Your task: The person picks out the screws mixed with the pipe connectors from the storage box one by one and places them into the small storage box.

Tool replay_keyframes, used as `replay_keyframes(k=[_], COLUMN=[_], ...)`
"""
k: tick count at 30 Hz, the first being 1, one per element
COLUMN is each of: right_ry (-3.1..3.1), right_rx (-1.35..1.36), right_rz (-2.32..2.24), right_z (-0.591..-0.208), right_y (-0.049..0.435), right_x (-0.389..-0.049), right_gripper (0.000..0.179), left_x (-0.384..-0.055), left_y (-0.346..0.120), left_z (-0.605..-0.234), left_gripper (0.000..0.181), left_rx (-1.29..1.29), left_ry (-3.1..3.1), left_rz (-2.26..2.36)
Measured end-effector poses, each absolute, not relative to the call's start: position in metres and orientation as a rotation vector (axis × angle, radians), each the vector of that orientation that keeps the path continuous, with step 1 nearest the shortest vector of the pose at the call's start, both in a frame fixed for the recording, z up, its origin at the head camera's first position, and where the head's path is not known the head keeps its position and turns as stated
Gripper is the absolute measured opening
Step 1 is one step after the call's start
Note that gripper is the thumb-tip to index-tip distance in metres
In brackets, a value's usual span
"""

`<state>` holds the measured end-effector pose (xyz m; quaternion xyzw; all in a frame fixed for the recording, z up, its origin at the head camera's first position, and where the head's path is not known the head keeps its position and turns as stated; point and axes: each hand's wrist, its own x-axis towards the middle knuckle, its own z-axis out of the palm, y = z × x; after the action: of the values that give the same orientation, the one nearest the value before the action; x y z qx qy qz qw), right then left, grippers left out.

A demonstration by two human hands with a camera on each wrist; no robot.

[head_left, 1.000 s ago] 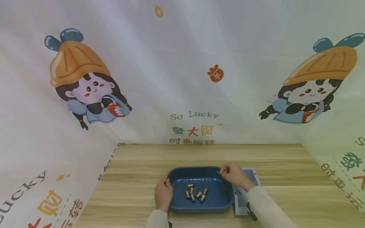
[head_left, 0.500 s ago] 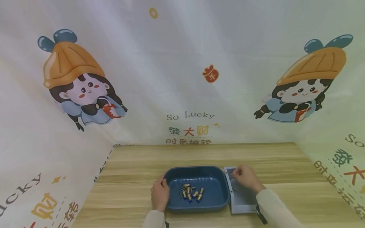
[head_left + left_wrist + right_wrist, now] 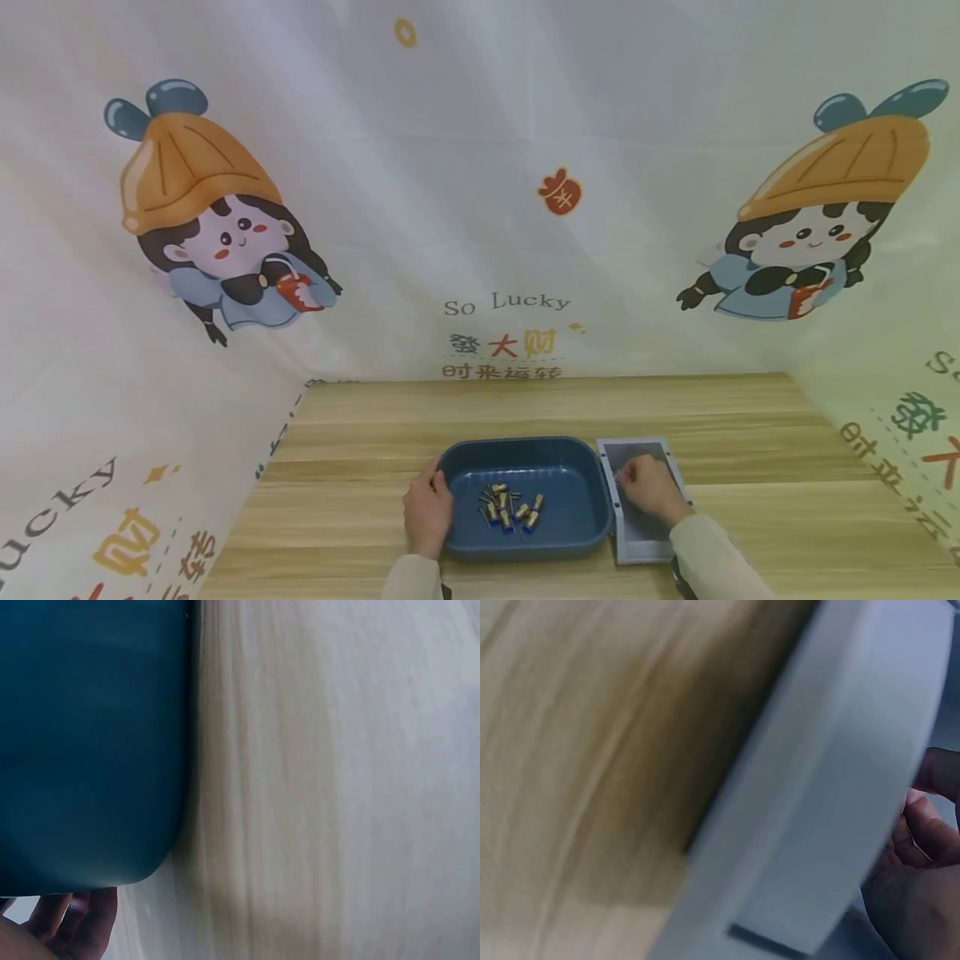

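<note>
My left hand (image 3: 428,510) grips the left side of a dark blue rectangular basin (image 3: 577,533), thumb at the rim. In the left wrist view its curled fingers (image 3: 94,926) show beside the basin's wall (image 3: 90,750). Several brass fittings (image 3: 504,510) with blue ends and thin metal pins lie loosely piled on the basin floor. My right hand (image 3: 654,487) is over a grey shallow tray (image 3: 643,552), fingertips pinched on a thin metal pin that is small and hard to make out. In the right wrist view the hand (image 3: 922,877) is partly hidden behind the tray's wall (image 3: 840,772).
Basin and tray stand side by side on a wood-grain table (image 3: 360,467), almost touching. A printed white cloth (image 3: 480,208) hangs behind the table and along both sides.
My right hand, pinching the pin, has moved from the basin's right rim rightwards over the grey tray, then a little nearer and lower. The left hand keeps its grip on the basin.
</note>
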<state>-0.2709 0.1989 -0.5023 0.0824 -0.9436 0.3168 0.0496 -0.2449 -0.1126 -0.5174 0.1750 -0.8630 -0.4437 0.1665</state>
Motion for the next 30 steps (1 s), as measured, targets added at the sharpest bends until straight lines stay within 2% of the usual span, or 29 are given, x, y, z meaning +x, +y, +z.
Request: replay_keyframes(k=[4, 15, 20, 30], right_ry=[-2.873, -2.878, -2.838, -2.802], right_rx=[0.215, 0.202, 0.282, 0.376], right_rz=[0.918, 0.968, 0.988, 1.095], right_z=[-0.508, -0.507, -0.503, -0.483], right_y=[0.201, 0.199, 0.202, 0.205], right_x=[-0.270, -0.269, -0.273, -0.282], right_gripper=[0.024, 0.012, 0.005, 0.008], left_x=[-0.246, -0.243, -0.241, -0.242], left_y=[-0.110, -0.113, -0.113, -0.113], left_z=[-0.516, -0.517, -0.516, -0.514], left_gripper=[0.034, 0.034, 0.033, 0.033], left_rx=[0.493, 0.500, 0.496, 0.500], left_ry=[-2.445, -2.449, -2.455, -2.443], left_rz=[-1.279, -1.269, -1.266, -1.255])
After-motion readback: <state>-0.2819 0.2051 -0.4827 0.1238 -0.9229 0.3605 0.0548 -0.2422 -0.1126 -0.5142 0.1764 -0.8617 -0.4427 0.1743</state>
